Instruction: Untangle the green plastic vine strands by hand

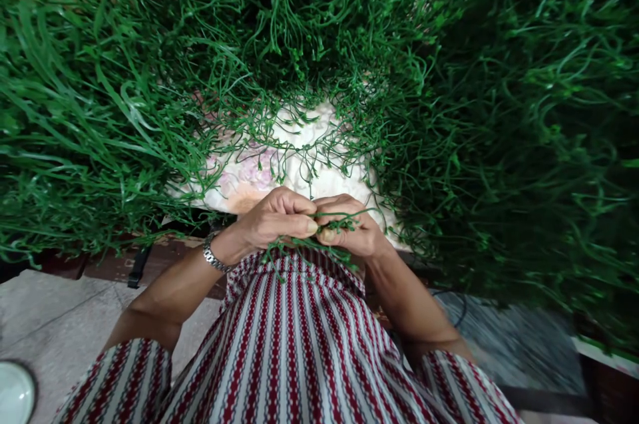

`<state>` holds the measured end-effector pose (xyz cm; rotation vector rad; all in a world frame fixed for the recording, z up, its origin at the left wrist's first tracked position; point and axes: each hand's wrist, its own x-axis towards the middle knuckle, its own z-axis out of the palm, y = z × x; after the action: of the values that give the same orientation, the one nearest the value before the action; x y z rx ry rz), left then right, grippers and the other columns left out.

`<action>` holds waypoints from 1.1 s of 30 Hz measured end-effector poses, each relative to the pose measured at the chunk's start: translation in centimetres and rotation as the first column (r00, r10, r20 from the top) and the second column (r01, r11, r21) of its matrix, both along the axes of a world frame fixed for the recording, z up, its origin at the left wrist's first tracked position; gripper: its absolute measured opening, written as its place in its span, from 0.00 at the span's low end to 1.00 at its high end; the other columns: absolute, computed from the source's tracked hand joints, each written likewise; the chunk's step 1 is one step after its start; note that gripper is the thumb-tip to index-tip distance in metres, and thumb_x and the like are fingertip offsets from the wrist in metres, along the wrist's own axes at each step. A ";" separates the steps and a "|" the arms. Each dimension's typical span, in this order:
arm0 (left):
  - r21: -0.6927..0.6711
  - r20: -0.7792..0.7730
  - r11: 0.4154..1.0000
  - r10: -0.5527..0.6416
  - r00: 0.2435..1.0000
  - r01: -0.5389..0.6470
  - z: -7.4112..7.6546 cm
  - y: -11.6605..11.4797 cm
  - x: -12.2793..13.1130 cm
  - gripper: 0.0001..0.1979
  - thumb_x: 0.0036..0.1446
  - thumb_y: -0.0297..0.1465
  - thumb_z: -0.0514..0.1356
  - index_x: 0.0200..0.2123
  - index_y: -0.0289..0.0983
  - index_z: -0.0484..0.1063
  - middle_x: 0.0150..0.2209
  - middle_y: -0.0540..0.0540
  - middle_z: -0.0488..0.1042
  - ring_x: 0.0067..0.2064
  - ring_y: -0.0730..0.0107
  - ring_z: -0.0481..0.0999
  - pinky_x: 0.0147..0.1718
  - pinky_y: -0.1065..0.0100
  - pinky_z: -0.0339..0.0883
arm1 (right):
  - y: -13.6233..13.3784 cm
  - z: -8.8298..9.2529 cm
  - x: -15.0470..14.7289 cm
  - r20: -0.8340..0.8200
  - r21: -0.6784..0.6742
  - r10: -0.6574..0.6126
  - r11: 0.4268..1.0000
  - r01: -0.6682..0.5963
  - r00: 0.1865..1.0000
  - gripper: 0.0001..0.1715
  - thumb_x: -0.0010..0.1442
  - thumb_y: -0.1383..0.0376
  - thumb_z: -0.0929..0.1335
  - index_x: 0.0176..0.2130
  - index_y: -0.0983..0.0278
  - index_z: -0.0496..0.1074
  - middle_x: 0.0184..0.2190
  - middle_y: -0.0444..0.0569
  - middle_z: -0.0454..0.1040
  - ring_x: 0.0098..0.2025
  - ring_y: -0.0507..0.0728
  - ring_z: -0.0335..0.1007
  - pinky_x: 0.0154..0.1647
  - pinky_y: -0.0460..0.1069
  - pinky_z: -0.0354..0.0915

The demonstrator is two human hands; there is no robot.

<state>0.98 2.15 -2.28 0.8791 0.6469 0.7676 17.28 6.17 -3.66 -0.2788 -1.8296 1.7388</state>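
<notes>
My left hand, with a metal watch on its wrist, is closed in a pinch of thumb and forefinger. Right against it, my right hand is closed too. Between the fingertips of both runs a thin green plastic plant sprig, its small branching tips hanging below the hands and across the right fingers. The exact spot where the fingertips join is partly hidden. Just beyond the hands lies a pale floral cloth with thin loose green stems strewn over it.
Large heaps of artificial greenery surround the cloth: a left heap with longer blades, a far heap and a darker right heap. A wooden table edge shows at left. A white round dish is at the lower left.
</notes>
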 end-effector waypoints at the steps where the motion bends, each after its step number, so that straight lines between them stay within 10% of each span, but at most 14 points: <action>1: -0.031 0.026 0.999 0.027 0.999 -0.026 0.1 0.0 0.1 0.24 0.46 0.37 0.62 0.13 0.36 0.49 0.13 0.56 0.46 0.15 0.85 0.44 0.14 0.73 0.38 | -0.1 -0.2 -0.1 -0.035 -0.065 -0.017 0.998 0.014 0.999 0.18 0.56 0.59 0.66 0.21 0.65 0.61 0.19 0.43 0.58 0.22 0.49 0.54 0.24 0.46 0.53; 5: -0.058 0.059 0.975 0.217 0.974 -0.214 0.6 0.3 0.3 0.22 0.48 0.39 0.60 0.15 0.37 0.52 0.14 0.57 0.45 0.14 0.84 0.45 0.13 0.74 0.40 | -0.1 -0.3 -0.1 -0.133 -0.208 -0.176 0.967 0.146 0.975 0.16 0.58 0.58 0.65 0.24 0.66 0.63 0.20 0.43 0.59 0.22 0.49 0.55 0.24 0.46 0.54; 10: 0.325 -0.218 0.931 0.243 0.945 -0.165 0.3 0.9 0.1 0.21 0.54 0.38 0.58 0.17 0.35 0.53 0.17 0.54 0.50 0.20 0.82 0.48 0.18 0.73 0.41 | 0.4 0.9 0.6 0.098 0.086 -0.293 0.955 0.286 0.951 0.17 0.60 0.57 0.63 0.26 0.66 0.63 0.23 0.43 0.58 0.26 0.50 0.55 0.28 0.46 0.54; 15: 0.390 -0.289 0.839 0.502 0.815 -0.379 -0.7 0.9 0.9 0.22 0.55 0.39 0.57 0.18 0.35 0.51 0.18 0.55 0.47 0.21 0.81 0.46 0.18 0.73 0.41 | -0.8 1.1 0.0 0.268 0.376 -0.490 0.846 0.378 0.830 0.13 0.59 0.57 0.64 0.31 0.64 0.59 0.24 0.40 0.55 0.25 0.48 0.50 0.27 0.44 0.51; 24: 0.403 -0.297 0.792 0.588 0.752 -0.459 -1.1 1.3 1.4 0.23 0.54 0.40 0.58 0.16 0.35 0.51 0.18 0.55 0.47 0.21 0.80 0.46 0.18 0.73 0.41 | -1.9 0.1 -0.9 0.325 0.370 -0.582 0.804 0.466 0.746 0.10 0.59 0.61 0.64 0.30 0.63 0.59 0.22 0.39 0.57 0.24 0.48 0.53 0.26 0.43 0.53; 33: 0.389 -0.242 0.742 0.654 0.717 -0.546 -1.5 3.0 2.9 0.22 0.53 0.35 0.58 0.18 0.37 0.48 0.19 0.55 0.44 0.21 0.80 0.45 0.18 0.73 0.41 | -1.8 0.2 -1.9 0.124 0.679 -0.751 0.541 0.497 0.648 0.11 0.58 0.68 0.61 0.24 0.62 0.57 0.20 0.42 0.56 0.23 0.50 0.52 0.26 0.47 0.51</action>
<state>3.85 5.15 -3.75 1.1075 1.2187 1.3422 15.35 4.37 -3.50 -0.9777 -2.0707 0.5483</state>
